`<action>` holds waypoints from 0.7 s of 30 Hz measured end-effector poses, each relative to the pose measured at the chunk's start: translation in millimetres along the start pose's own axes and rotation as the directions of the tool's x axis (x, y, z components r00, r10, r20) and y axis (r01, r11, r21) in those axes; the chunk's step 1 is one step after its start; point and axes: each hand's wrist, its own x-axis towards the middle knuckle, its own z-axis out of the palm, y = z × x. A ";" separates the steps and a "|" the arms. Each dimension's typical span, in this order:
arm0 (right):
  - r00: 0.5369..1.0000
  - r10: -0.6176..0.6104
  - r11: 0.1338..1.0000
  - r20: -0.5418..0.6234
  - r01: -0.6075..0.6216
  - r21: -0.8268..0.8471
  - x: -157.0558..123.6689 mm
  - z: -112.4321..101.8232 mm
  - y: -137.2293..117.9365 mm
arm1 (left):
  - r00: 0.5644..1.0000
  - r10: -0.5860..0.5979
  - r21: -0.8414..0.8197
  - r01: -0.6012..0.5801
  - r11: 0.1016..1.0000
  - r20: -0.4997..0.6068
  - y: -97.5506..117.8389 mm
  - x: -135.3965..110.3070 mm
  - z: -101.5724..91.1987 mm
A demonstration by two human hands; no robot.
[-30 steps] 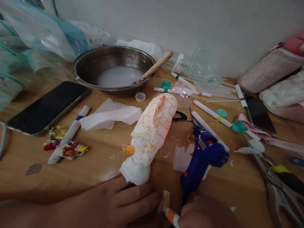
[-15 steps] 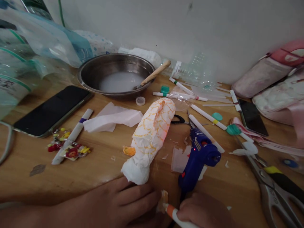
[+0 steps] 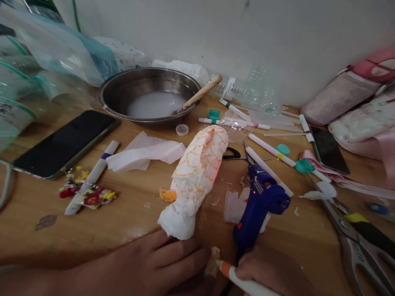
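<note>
My right hand (image 3: 274,271) is closed round a white marker with an orange band (image 3: 226,269). The marker's tip meets a small paper piece coloured partly orange (image 3: 212,261). My left hand (image 3: 154,263) has its fingertips at that piece and seems to pinch it; the thumb is mostly hidden below. Just beyond the left fingers lies a white paper-covered fish shape (image 3: 197,172) with orange scale lines and a ridge on top. A small orange piece (image 3: 167,195) sticks out at its left side.
A blue glue gun (image 3: 259,201) with a red light lies near my right hand. Large scissors (image 3: 348,234) are at the right. Behind stand a metal bowl (image 3: 108,98) of cloudy liquid and scattered markers (image 3: 271,150). A phone (image 3: 64,142) lies left.
The marker and my right hand have shifted slightly right and down. My left hand stays almost in place at the paper piece, and the view has moved a little.
</note>
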 end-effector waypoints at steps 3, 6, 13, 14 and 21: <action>0.998 -0.027 1.000 0.048 0.027 0.007 -0.3 0.2 3.5 | 1.000 0.002 -0.009 -0.002 1.000 0.001 -0.3 0.1 1.5; 0.997 -0.048 0.999 0.066 0.048 0.007 0.7 -1.2 4.4 | 1.000 0.011 -0.018 -0.011 1.000 0.013 0.4 -0.2 1.1; 0.997 -0.040 0.999 0.072 0.041 -0.009 4.0 7.2 4.1 | 1.000 0.031 -0.010 -0.031 0.999 0.001 2.0 0.4 0.0; 0.998 -0.033 0.999 0.058 0.034 -0.015 4.4 11.0 4.6 | 1.000 0.007 -0.004 -0.007 1.000 0.001 2.1 0.7 -0.8; 0.998 -0.042 0.999 0.039 0.041 0.005 7.6 -1.4 -11.9 | 0.999 0.029 -0.036 -0.028 0.999 0.015 -2.3 3.3 -5.2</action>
